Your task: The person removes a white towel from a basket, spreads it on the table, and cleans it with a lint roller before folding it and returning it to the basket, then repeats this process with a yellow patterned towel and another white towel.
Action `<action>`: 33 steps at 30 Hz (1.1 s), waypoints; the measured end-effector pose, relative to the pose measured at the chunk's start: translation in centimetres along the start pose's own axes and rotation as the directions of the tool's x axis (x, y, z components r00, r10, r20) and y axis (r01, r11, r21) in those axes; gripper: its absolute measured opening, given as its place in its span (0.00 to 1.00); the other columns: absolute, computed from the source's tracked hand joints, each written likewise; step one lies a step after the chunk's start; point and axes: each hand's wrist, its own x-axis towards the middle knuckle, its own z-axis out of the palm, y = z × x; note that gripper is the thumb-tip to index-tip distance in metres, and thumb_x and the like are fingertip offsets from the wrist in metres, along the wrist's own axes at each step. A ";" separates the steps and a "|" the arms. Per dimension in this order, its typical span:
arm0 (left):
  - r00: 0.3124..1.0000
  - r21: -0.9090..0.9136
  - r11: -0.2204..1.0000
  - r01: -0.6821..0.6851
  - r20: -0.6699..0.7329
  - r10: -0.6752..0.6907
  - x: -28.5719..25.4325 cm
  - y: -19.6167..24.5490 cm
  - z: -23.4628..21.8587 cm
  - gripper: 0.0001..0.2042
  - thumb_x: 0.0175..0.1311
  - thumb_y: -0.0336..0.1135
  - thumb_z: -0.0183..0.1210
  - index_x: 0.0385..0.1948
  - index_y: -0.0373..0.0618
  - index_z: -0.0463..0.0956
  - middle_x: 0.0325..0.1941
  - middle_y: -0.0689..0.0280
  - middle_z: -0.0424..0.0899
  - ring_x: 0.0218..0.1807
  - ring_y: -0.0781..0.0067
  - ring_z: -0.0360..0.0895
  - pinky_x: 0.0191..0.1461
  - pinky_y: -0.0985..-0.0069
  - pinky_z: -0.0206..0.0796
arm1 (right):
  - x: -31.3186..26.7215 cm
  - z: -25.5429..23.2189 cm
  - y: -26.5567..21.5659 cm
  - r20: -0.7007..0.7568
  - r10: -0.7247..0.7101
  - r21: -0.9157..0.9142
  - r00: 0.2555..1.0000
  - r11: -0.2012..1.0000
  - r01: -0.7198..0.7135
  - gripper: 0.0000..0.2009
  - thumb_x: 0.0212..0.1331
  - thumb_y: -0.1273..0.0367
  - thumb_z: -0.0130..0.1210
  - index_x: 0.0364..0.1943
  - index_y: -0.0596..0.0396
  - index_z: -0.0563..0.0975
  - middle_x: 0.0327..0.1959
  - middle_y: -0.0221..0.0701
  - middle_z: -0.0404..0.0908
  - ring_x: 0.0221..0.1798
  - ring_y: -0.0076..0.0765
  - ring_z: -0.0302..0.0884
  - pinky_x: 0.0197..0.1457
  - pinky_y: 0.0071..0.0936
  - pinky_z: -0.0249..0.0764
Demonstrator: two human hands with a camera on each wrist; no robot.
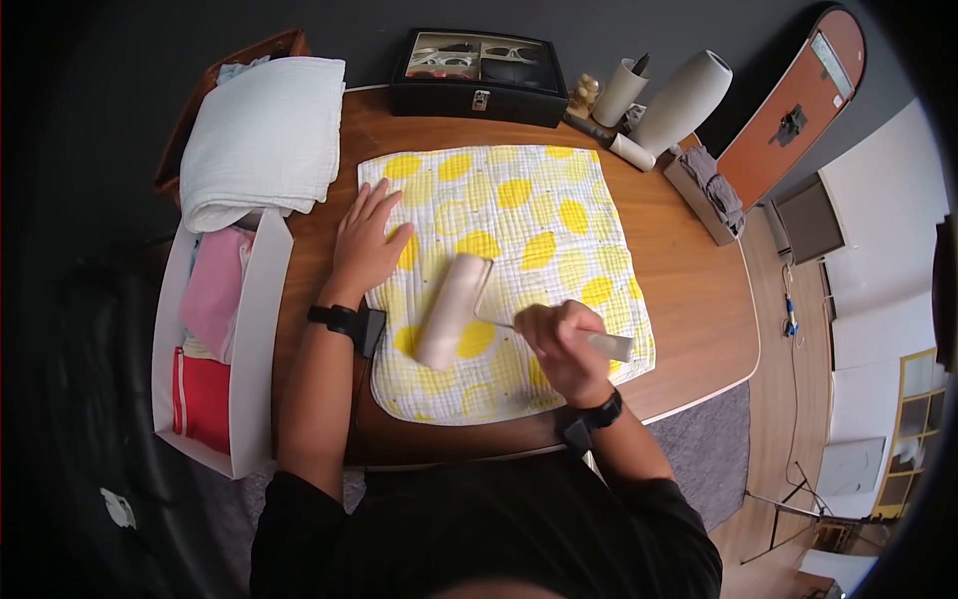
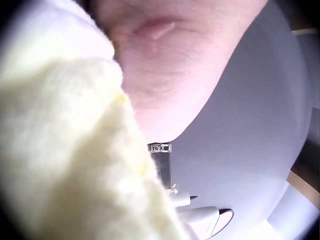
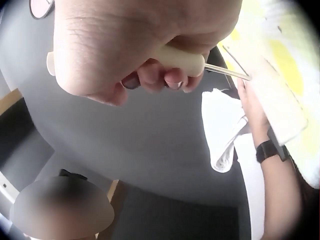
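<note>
A white cloth with yellow lemon prints (image 1: 539, 205) lies spread over the wooden table. My left hand (image 1: 369, 245) rests on its upper left edge with fingers straight and spread. In my right hand (image 1: 566, 344) I grip the pale handle (image 3: 180, 60) of a lint roller (image 1: 454, 311), fingers curled round it. The roller's white cylinder lies over the cloth's lower left part, joined to the handle by a bent metal rod. In the left wrist view the cloth (image 2: 75, 150) fills the left side, close beside the heel of my left hand (image 2: 175, 70).
Left of the table is a white box (image 1: 261, 349) with pink and red folded clothes. Behind it, a folded white cloth (image 1: 264, 135) tops a brown basket (image 1: 175, 150). At the back stand a black glasses case (image 1: 479, 100), a white vase (image 1: 684, 105) and a grey box (image 1: 704, 200).
</note>
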 end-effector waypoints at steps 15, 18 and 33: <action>0.999 -0.010 0.999 0.032 0.035 -0.031 -0.1 0.7 -0.6 0.28 0.78 0.48 0.61 0.76 0.50 0.72 0.89 0.62 0.62 0.91 0.54 0.50 0.89 0.51 0.44 | -5.3 -13.7 -15.6 -0.081 -0.069 -0.300 0.994 0.953 0.042 0.17 0.75 0.60 0.52 0.24 0.42 0.65 0.11 0.17 0.52 0.13 0.23 0.44 0.25 0.33 0.54; 0.999 -0.002 0.999 0.039 0.038 -0.039 0.0 0.7 -0.5 0.28 0.78 0.47 0.61 0.76 0.50 0.72 0.89 0.62 0.62 0.91 0.54 0.50 0.89 0.51 0.44 | -4.1 -11.9 -13.7 -0.067 -0.070 -0.246 0.995 0.968 0.052 0.20 0.75 0.61 0.51 0.22 0.40 0.62 0.11 0.17 0.51 0.14 0.24 0.44 0.25 0.33 0.50; 1.000 0.000 1.000 0.010 0.003 -0.010 -0.1 0.4 -0.2 0.28 0.77 0.49 0.61 0.75 0.51 0.74 0.88 0.63 0.63 0.90 0.55 0.52 0.89 0.51 0.46 | -2.0 -4.0 -3.9 0.067 0.141 0.058 0.988 0.988 -0.145 0.22 0.75 0.62 0.54 0.20 0.45 0.61 0.16 0.23 0.56 0.22 0.33 0.57 0.36 0.41 0.60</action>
